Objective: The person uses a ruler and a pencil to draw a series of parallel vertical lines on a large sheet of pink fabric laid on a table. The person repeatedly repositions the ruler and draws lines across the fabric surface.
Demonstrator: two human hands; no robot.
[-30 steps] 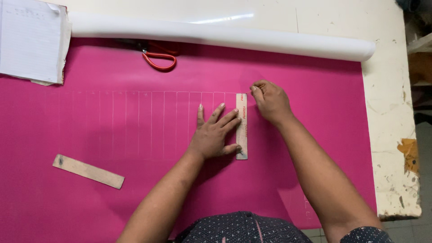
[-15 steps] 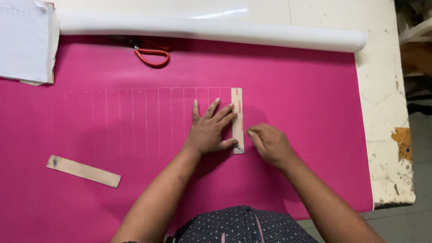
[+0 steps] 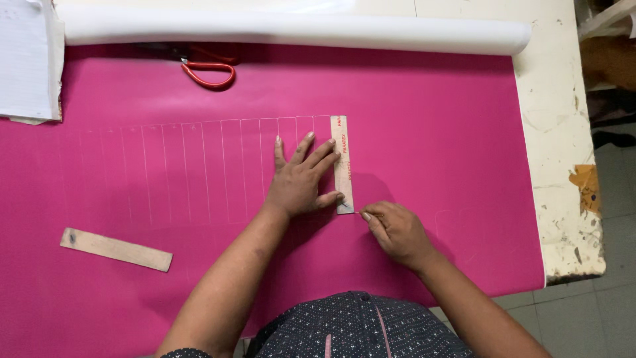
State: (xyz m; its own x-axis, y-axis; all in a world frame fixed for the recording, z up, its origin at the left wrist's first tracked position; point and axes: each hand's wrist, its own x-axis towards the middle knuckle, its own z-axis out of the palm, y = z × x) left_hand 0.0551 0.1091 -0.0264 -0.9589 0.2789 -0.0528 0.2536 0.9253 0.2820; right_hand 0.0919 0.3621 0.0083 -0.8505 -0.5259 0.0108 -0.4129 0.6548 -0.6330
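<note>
1. I see a large pink sheet (image 3: 430,132) spread flat over a worktable (image 3: 556,132) with a worn, cream-coloured top. The sheet covers most of the table; a bare strip of tabletop shows along the right side and the far edge.
2. The bare strip is scuffed and stained, with chipped paint and a brownish patch near its right edge. Past that edge I see grey floor.
3. A row of thin, pale, parallel lines (image 3: 199,172) is ruled on the sheet, running from the left toward the centre.
4. A short wooden ruler (image 3: 342,166) lies flat on the sheet at the right end of those lines, its long side parallel to them.
5. My left hand (image 3: 301,182) lies palm-down and open, fingers spread. The fingertips and thumb press on the ruler's left edge; it grips nothing.
6. My right hand (image 3: 397,232) rests on the sheet just beside the ruler's near end. Its fingers are pinched on a thin marking tool at the ruler's lower corner; I cannot tell what kind of tool.
7. A second wooden strip (image 3: 116,249) lies at a slant on the sheet, well apart to the left.
8. Red-handled scissors (image 3: 209,69) lie near the sheet's far edge.
9. A long white roll (image 3: 298,30) lies across the far side of the table, just beyond the scissors.
10. A stack of white paper (image 3: 26,59) sits at the far left corner.
</note>
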